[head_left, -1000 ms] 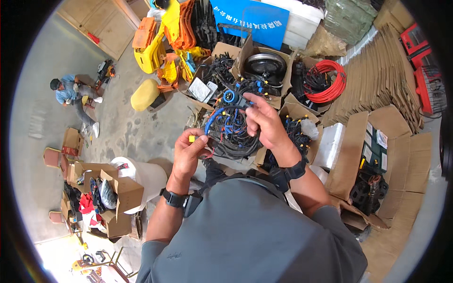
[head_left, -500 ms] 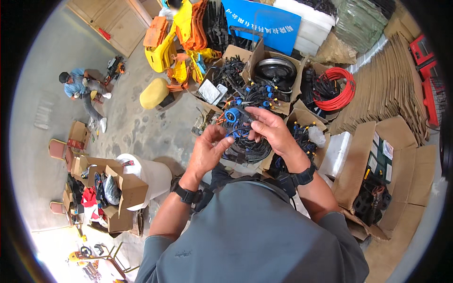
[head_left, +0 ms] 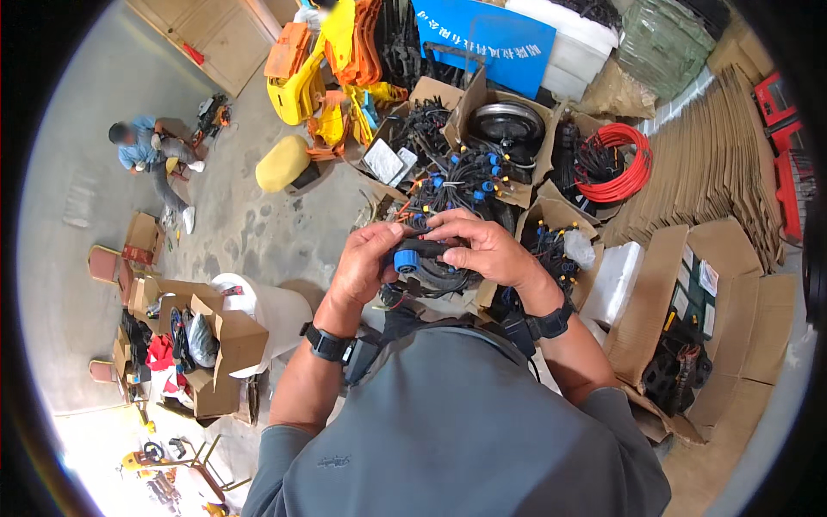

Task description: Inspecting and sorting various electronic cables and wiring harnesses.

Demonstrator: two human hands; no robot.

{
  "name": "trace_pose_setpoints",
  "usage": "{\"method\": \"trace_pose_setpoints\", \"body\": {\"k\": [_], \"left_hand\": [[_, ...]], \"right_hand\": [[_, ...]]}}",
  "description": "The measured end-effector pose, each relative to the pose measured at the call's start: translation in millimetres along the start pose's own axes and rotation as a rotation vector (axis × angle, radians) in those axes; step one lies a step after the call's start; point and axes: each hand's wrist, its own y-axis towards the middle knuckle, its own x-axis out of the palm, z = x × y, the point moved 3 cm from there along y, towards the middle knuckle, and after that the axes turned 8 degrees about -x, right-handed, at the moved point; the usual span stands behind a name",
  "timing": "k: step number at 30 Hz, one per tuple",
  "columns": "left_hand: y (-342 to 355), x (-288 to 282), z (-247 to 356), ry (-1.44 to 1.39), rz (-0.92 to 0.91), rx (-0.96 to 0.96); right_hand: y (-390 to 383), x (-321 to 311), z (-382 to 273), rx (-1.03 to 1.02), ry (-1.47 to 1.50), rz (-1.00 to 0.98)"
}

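Observation:
A black cable connector with a blue ring collar (head_left: 407, 261) is between my hands in the middle of the view, its round end tilted toward me. My right hand (head_left: 493, 252) is closed, its thumb and fingers pinching the black body of the connector. Curled at the connector's other side, my left hand (head_left: 362, 263) has its thumb and forefinger together by a thin black cable; what lies between those fingertips is partly hidden. Just beyond my hands lies a heap of black cables with blue connectors (head_left: 469, 177).
A box with a black wheel (head_left: 506, 127) and a red hose coil (head_left: 616, 164) stand beyond. Flattened cardboard (head_left: 702, 164) and an open carton (head_left: 732, 302) are at right. Left are a white barrel (head_left: 280, 314) and a seated person (head_left: 155, 153).
My hands have come closer together. The connector has swung downward, and its blue end now faces me instead of up and left. My left hand has moved up to the cable.

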Motion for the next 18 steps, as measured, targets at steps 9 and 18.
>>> {"method": "trace_pose_setpoints", "body": {"k": [9, 18], "left_hand": [[1, -8, -10, 0.222, -0.034, 0.106], [-3, -3, 1, 0.477, -0.032, 0.435]], "right_hand": [[-5, 6, 4, 0.219, 0.376, 0.188], [-11, 24, 14, 0.508, 0.643, 0.095]]}}
